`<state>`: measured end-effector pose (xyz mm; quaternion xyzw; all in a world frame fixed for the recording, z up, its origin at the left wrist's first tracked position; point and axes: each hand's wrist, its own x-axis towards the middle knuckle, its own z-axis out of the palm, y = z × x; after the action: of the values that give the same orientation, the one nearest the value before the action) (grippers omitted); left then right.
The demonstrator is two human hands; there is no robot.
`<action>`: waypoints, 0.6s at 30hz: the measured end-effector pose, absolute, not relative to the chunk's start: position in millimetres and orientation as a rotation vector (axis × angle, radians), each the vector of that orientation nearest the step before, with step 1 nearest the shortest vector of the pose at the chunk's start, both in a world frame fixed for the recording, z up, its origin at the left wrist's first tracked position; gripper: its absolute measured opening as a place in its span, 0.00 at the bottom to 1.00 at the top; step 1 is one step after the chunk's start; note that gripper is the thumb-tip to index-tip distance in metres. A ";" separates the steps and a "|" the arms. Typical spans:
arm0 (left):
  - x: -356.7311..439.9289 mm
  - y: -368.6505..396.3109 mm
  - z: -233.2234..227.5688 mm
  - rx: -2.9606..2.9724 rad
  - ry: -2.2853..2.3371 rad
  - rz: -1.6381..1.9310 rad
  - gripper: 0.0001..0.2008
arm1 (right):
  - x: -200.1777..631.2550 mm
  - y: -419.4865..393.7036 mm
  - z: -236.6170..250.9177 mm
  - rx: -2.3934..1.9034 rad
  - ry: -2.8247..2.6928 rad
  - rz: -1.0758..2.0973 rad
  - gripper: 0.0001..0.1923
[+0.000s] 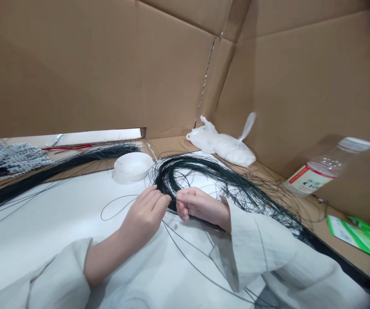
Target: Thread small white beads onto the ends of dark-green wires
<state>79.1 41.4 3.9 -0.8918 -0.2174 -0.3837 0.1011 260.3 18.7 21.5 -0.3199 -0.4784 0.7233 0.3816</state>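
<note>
My left hand (148, 210) is closed in a pinch on a thin dark cord (185, 257). A loop of the cord sticks out to its left, and long strands run from below the hand toward the lower right. Facing it, a small gap away, my right hand (198, 205) also pinches with thumb and forefinger; the bit of cord at its fingertips is too fine to see clearly. Just behind both hands lies a thick curved bundle of dark cords (201, 163), its loose strands trailing off to the right past my sleeve.
A white bowl (133, 166) stands behind my left hand. Another dark bundle (59, 169) stretches along the left, beside black-and-white braided cords (19, 159). A white plastic bag (223, 143), a tilted bottle (323, 171) and a green packet (362, 238) lie rightward. Cardboard walls (91, 64) enclose the white surface.
</note>
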 end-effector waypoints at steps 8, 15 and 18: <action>83.2 37.6 4.1 -2.867 -0.813 -1.528 0.10 | 255.4 16.9 18.1 -0.659 -1.137 1.900 0.16; 80.8 36.5 8.0 -3.030 -1.045 -1.487 0.07 | 253.6 14.4 19.9 -0.659 -1.105 1.912 0.15; 78.9 37.1 9.4 -3.030 -1.150 -1.507 0.07 | 255.2 13.5 24.3 -0.677 -1.092 1.889 0.15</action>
<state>78.9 37.1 9.4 -0.8279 -0.3143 -0.4119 -0.2146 255.2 13.5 24.3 -0.2695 -0.4346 0.7523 0.4155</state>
